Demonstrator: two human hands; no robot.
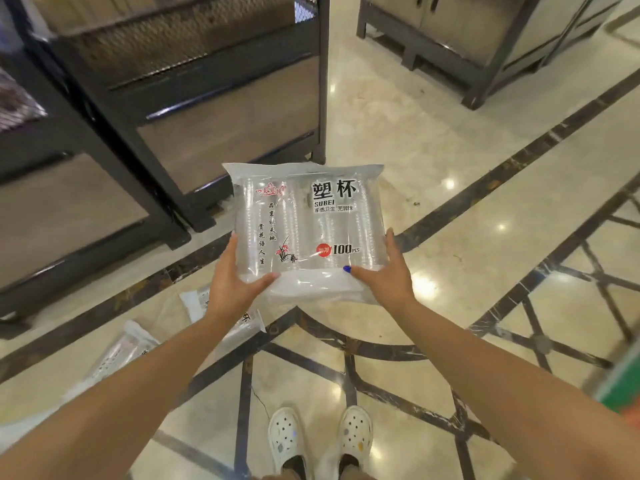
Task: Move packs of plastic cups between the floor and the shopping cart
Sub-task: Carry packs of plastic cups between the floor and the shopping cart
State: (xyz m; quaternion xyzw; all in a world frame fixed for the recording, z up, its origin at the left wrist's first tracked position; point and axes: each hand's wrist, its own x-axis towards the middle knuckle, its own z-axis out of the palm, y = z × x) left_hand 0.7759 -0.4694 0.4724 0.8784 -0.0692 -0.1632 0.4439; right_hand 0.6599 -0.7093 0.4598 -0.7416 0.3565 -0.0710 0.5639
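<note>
Two hands hold one pack (306, 223) of cups up in the air, above the floor (433, 161). Left hand (230, 284) grips its left side, and right hand (386, 275) grips its right side. Two more packs (117, 351) lie on the floor near white shoes (320, 438).

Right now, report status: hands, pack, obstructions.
Left hand and right hand both grip the held pack, off the floor. Two more packs on floor, left. No cart in view.

Bare forearms, blue thumbnail (347, 269), white perforated clogs (322, 439)
</note>
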